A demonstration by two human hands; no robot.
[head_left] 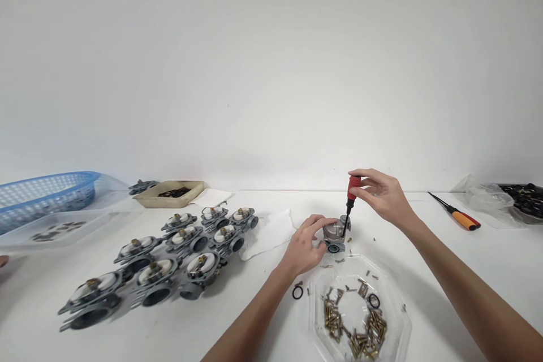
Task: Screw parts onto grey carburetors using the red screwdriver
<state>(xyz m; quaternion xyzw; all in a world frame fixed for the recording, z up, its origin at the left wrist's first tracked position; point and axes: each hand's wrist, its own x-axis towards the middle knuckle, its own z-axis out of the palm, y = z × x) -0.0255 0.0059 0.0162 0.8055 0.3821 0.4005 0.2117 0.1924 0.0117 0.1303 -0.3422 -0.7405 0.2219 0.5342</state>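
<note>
**Red-handled screwdriver (352,188) meets a carburetor body (335,235), right of centre**

The step in hand appears to be driver work on the carburetor body, which sits on the white bench (424,271) just above the octagonal clear tray (318,317). The right hand (379,195) pinches the red handle between thumb and fingers, with the shaft near upright and its tip down at the body. The left hand (303,246) has its fingers closed over the body, steadying it. At this point, the work calls for a steady shaft and a firmly held body.

Nine more carburetors (182,237) stand in three rows of three, lower left of centre, with a white paper towel (267,235) just to their right. The tray holds many brass screws (335,317), too tangled to count. Two black O-rings lie near it — one (297,292) outside, one (374,301) inside.

Along the far edge are a blue basket (46,195), a clear tray (63,232) and a beige tray (169,193), all upper left. An orange-handled screwdriver (464,218) and a plastic bag (487,198) lie upper right. Another person's fingertip (2,261) shows at the left edge.
</note>
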